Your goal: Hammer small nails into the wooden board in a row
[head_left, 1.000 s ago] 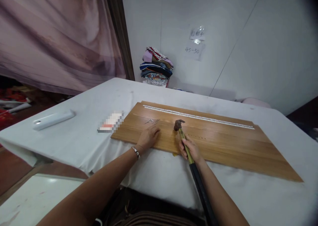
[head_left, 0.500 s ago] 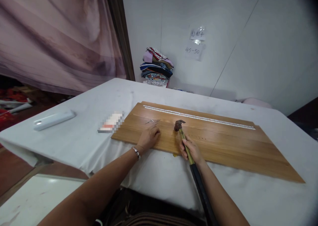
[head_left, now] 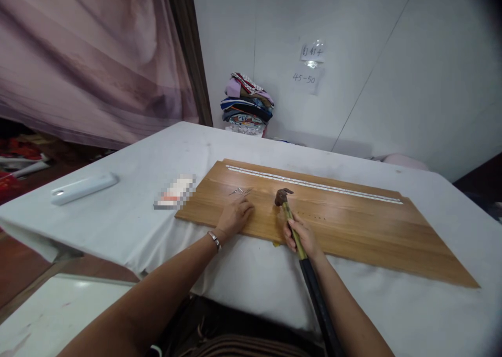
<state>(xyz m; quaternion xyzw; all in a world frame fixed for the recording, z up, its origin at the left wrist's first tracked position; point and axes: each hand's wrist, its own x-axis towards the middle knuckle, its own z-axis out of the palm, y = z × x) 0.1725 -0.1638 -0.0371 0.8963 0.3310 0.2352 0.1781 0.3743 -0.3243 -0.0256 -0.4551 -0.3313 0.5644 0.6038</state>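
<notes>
and here the right hand (head_left: 304,237) is wrapping its fingers snugly around the hammer (head_left: 311,281), gripping the yellowish stretch of handle well up toward the rusty head, with the dark lower part running back along the forearm. the head is sitting just above or on the wooden board (head_left: 364,231), cannot tell which, its claw pointing off to the right. over on the other side, the left hand (head_left: 234,216) is resting on the board near its close edge, fingers loosely curled, tips lying right by a small scatter of nails (head_left: 236,192); whether they are pinching one, cannot tell. a bracelet (head_left: 214,240) is circling that wrist. just beyond the right hand, a short row of dark dots (head_left: 311,217) is marking the wood, and two pale strips (head_left: 314,185) are running along the far side. the whole board is lying flat on the white-covered table (head_left: 133,200), with a pixelated item (head_left: 176,192) sitting just beside its left end and a white, rounded object (head_left: 84,188) lying farther left.
</notes>
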